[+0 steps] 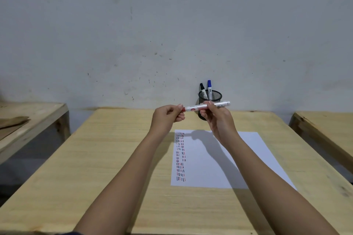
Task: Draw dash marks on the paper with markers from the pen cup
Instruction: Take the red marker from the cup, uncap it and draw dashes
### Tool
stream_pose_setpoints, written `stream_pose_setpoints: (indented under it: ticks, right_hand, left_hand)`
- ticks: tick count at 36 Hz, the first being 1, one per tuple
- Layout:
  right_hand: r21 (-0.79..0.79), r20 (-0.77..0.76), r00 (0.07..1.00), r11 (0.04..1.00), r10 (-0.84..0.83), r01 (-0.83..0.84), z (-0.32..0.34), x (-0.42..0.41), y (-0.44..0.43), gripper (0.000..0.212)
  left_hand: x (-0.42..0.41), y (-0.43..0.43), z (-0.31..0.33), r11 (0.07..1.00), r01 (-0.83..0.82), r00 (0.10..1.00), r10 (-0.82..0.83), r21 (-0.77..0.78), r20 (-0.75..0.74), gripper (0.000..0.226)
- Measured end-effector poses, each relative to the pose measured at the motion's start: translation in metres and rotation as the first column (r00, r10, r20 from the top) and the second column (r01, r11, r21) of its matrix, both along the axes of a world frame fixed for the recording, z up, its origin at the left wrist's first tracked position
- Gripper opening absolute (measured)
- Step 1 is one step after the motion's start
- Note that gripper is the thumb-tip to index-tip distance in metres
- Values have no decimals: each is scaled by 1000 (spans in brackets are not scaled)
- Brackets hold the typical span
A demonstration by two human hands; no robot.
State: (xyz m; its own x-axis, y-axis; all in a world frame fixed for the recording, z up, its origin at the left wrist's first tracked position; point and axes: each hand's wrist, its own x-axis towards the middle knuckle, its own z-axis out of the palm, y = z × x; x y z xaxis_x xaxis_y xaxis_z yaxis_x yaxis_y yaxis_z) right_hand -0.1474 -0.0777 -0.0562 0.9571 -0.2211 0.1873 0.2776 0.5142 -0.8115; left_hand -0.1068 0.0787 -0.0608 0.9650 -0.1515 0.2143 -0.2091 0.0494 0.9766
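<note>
A red marker (196, 108) with a white barrel lies level in the air above the far part of the table. My right hand (216, 118) grips its barrel near the middle. My left hand (168, 117) pinches the red cap end. Below them lies a white sheet of paper (214, 166) with columns of short black and red dashes (180, 155) along its left side. Behind my hands a black mesh pen cup (212, 97) stands against the wall, holding a black marker (202, 89) and a blue marker (209, 87).
The paper lies on a light wooden table (118, 158) that reaches the grey wall. Two more wooden tables stand apart from it, one at the left (38, 112) and one at the right (324, 126), with gaps between.
</note>
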Motion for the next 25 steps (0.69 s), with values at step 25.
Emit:
stream_pose_setpoints:
  ticks: [25]
  right_hand:
    - [-116,-91,974,973,-210,199,-50,42,-14,8]
  left_hand:
    - [61,22,-46,621,-53,997,79,782,4,1]
